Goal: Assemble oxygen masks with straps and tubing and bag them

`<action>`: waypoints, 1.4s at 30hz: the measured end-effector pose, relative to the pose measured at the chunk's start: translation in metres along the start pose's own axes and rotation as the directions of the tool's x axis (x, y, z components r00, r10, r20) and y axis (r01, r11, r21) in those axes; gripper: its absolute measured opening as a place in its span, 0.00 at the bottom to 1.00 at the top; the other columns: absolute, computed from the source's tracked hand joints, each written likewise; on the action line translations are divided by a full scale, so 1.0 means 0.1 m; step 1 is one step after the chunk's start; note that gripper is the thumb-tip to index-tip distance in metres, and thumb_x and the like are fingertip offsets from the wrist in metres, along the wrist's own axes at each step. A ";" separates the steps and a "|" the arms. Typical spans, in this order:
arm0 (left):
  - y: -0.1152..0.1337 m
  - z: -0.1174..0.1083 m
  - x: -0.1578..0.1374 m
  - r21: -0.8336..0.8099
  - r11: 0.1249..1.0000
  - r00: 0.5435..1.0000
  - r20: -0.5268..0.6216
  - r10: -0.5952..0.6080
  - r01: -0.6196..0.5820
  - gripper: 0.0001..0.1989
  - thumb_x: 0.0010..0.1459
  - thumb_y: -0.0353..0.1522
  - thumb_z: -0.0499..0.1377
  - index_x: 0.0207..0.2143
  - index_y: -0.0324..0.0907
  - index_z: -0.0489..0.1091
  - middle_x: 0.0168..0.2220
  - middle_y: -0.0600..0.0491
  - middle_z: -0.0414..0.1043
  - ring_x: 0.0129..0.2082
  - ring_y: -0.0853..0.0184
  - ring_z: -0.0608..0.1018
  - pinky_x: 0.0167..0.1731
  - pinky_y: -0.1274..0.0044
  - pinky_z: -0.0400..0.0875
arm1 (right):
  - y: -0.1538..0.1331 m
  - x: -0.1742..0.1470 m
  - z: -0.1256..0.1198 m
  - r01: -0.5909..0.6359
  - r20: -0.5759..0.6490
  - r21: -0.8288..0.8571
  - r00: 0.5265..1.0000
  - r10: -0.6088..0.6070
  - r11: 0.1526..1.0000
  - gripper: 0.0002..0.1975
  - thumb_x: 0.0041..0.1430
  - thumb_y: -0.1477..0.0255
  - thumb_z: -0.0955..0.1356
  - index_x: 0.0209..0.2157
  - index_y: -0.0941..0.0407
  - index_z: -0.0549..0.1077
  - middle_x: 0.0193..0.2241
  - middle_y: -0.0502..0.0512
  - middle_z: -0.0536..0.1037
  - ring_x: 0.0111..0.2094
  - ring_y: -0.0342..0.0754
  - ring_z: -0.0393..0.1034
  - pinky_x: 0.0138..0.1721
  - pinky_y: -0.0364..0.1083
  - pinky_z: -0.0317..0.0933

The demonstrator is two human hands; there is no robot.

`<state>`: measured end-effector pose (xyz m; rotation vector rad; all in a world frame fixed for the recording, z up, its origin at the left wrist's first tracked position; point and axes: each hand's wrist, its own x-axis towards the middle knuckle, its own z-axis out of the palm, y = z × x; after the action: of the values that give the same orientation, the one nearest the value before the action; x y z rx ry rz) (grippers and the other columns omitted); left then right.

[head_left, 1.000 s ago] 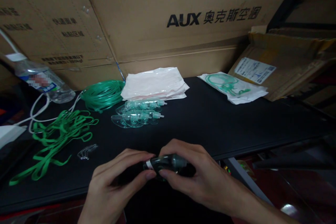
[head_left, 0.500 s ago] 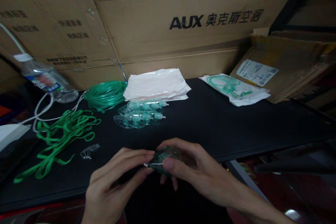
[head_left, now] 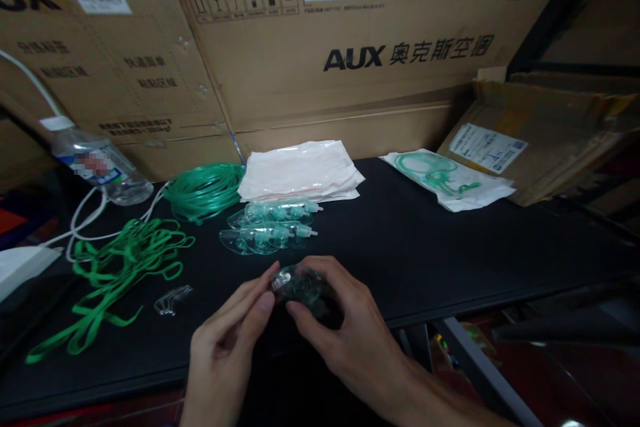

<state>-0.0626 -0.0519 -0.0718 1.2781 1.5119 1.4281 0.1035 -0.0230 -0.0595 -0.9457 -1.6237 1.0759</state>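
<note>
Okay, your right hand (head_left: 357,327) curls round a mask (head_left: 303,288); left hand (head_left: 220,333), thumb slightly parted, at its 9 o'clock edge, can't tell grip. More masks (head_left: 263,236) at 11 o'clock.

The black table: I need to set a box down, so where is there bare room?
The widest bare patch of table lies right of the right hand, between the bag of green tubing and the front edge. A smaller one lies between the thin strips, clear masks and left hand. The left is crowded with bottle, tubing coil and straps.
</note>
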 end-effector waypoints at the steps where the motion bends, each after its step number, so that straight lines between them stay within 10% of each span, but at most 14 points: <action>1: 0.00 0.00 0.04 -0.033 0.998 0.998 -0.010 -0.060 0.059 0.16 0.59 0.44 0.67 0.46 0.49 0.83 0.49 0.51 0.83 0.51 0.57 0.83 0.56 0.72 0.75 | 0.01 0.03 0.01 0.025 -0.009 -0.025 1.000 -0.026 0.999 0.15 0.59 0.79 0.72 0.46 0.53 0.73 0.44 0.53 0.78 0.45 0.48 0.75 0.50 0.49 0.67; 9: -0.01 0.02 0.24 -0.221 0.951 0.965 -0.101 -0.242 0.215 0.24 0.46 0.47 0.74 0.45 0.46 0.83 0.45 0.49 0.85 0.50 0.55 0.83 0.57 0.68 0.74 | 0.07 0.14 0.06 0.039 -0.048 0.108 0.998 -0.034 0.993 0.07 0.70 0.72 0.65 0.44 0.51 0.76 0.48 0.54 0.77 0.51 0.49 0.73 0.54 0.50 0.65; 24: 0.03 0.00 0.24 -0.061 0.983 0.985 0.025 -0.169 0.171 0.16 0.49 0.43 0.73 0.40 0.47 0.85 0.41 0.49 0.85 0.45 0.53 0.86 0.53 0.65 0.78 | 0.08 0.09 0.20 0.092 -0.382 -0.007 0.920 -0.088 0.996 0.09 0.61 0.80 0.71 0.34 0.52 0.82 0.41 0.55 0.78 0.44 0.50 0.76 0.45 0.50 0.71; 42: 0.06 0.02 0.24 -0.026 0.986 0.986 -0.015 -0.168 0.167 0.14 0.46 0.43 0.74 0.35 0.48 0.85 0.37 0.51 0.86 0.40 0.56 0.87 0.47 0.71 0.82 | 0.08 0.12 0.10 0.031 -0.205 0.300 0.978 0.032 0.953 0.10 0.61 0.80 0.73 0.34 0.51 0.85 0.40 0.53 0.83 0.50 0.51 0.76 0.57 0.53 0.66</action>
<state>-0.0666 -0.0293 -0.0627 1.0988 1.5688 1.3477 0.0914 -0.0116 -0.0651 -0.8231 -1.2459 1.1465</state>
